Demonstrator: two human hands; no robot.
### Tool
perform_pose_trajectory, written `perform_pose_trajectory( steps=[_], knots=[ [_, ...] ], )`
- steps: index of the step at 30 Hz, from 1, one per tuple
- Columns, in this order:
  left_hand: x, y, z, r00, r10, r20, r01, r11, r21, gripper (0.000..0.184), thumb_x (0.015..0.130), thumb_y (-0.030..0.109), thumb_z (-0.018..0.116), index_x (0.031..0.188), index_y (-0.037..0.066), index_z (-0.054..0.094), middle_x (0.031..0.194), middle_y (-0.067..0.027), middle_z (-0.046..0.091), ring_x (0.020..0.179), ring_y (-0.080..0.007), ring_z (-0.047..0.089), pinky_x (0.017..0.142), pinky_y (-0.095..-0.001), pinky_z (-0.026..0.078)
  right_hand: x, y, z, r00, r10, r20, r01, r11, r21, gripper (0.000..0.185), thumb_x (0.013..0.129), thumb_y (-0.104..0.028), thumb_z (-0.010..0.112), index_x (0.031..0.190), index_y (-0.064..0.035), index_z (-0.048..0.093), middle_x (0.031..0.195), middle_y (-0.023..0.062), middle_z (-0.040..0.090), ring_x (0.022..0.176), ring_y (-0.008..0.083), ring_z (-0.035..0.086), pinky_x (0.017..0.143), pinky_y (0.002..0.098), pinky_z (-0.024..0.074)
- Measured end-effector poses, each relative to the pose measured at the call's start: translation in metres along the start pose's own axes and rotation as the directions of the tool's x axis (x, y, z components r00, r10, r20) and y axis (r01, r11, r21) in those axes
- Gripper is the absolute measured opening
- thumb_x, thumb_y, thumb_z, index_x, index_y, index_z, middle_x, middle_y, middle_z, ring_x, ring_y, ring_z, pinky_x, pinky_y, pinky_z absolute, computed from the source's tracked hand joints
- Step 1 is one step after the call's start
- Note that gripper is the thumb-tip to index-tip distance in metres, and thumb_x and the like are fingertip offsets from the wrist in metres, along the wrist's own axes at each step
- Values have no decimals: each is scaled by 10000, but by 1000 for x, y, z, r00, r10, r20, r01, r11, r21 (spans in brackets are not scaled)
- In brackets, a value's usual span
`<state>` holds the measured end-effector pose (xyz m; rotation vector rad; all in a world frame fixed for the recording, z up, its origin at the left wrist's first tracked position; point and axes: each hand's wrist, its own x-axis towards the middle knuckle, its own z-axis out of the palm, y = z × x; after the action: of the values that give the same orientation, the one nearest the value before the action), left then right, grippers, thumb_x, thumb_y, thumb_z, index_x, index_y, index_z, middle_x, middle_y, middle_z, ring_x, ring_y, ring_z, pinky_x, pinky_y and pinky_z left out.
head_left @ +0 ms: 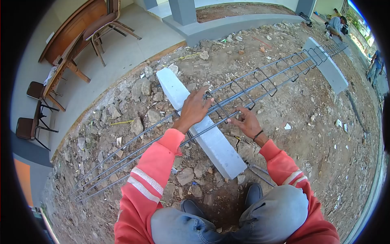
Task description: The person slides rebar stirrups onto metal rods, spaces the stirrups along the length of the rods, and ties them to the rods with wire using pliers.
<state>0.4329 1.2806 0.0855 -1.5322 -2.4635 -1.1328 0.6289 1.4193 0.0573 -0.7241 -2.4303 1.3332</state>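
Note:
A long cage of steel reinforcing bars (162, 138) with square stirrups lies across two pale blocks. My left hand (194, 109) is over the cage above the near block (219, 150), its fingers and thumb at the upper corner of a stirrup (220, 109). At the opposite corner of that stirrup is my right hand (247, 123), fingers curled and thumb against the steel. Whether a thin wire is between the fingertips, I cannot make out. A two-handled metal tool (262, 173) lies on the ground beside my right shoe, partly hidden by my sleeve.
The far block (325, 65) bears the cage's other end. Loose rubble (142, 87) covers the dirt. A person (336, 26) crouches at the far end; another person (375, 65) is at the right. Chairs (32, 91) and a wooden table (61, 75) stand on the paved floor.

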Motion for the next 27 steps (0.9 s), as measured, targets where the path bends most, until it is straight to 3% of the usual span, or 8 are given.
perform_pose_trajectory(
  steps=[5,8,11,15,17,20,24,27],
  knots=[
    [24,0,28,981,-160,108,172,978,-118,389,852,303,669,1137,41,633,1023,-220,664,987,-390,613,866,-456,476,-1,9,7,996,-36,-82,37,999,2,441,739,-375,811,987,-73,604,555,19,436,516,140,413,491,328,344],
    [24,1,30,991,-129,25,130,990,-56,344,842,301,683,1069,43,666,976,-206,679,924,-374,637,839,-447,487,-2,2,5,997,10,-82,-13,999,-36,457,732,-397,813,981,-77,603,565,29,461,526,158,444,504,337,372],
    [23,3,27,992,-125,20,126,990,-63,348,841,302,686,1072,43,664,980,-208,676,931,-379,636,835,-449,485,-4,-1,9,995,-9,-98,5,999,-47,423,770,-305,805,1056,-69,601,540,-32,350,503,95,336,471,305,278],
    [23,2,25,975,-199,95,208,974,-94,354,842,303,686,1065,29,659,973,-211,673,925,-394,632,815,-454,488,-17,-21,2,994,4,-109,-21,988,-155,415,889,-330,664,1197,-69,568,559,-12,408,511,100,401,479,316,305],
    [20,-1,30,998,-52,-46,51,999,-10,356,848,306,681,1051,15,654,915,-191,675,862,-386,638,783,-466,493,-25,-17,1,966,-32,-256,55,995,82,321,943,-272,567,1202,-84,569,573,59,465,528,191,471,529,352,391],
    [16,-7,34,956,56,-288,-58,998,1,324,855,271,671,1035,3,649,856,-168,668,789,-347,647,735,-446,506,-42,-20,-4,980,-1,-200,56,961,270,243,961,-159,500,1169,-73,588,583,45,434,544,131,442,533,311,371],
    [-5,35,9,980,-185,78,200,935,-294,246,831,183,663,1001,5,649,850,-145,647,750,-284,640,707,-381,512,-53,-21,-3,984,29,-178,20,964,266,198,952,-124,503,1096,-55,620,591,35,409,554,88,407,532,286,358],
    [-18,51,17,998,-50,29,56,966,-253,238,841,189,662,991,5,669,867,-139,652,794,-267,643,737,-363,502,-44,-21,-3,985,-33,-167,85,946,313,174,938,-131,521,1025,-47,647,563,55,419,517,113,406,510,298,354]
  ],
)
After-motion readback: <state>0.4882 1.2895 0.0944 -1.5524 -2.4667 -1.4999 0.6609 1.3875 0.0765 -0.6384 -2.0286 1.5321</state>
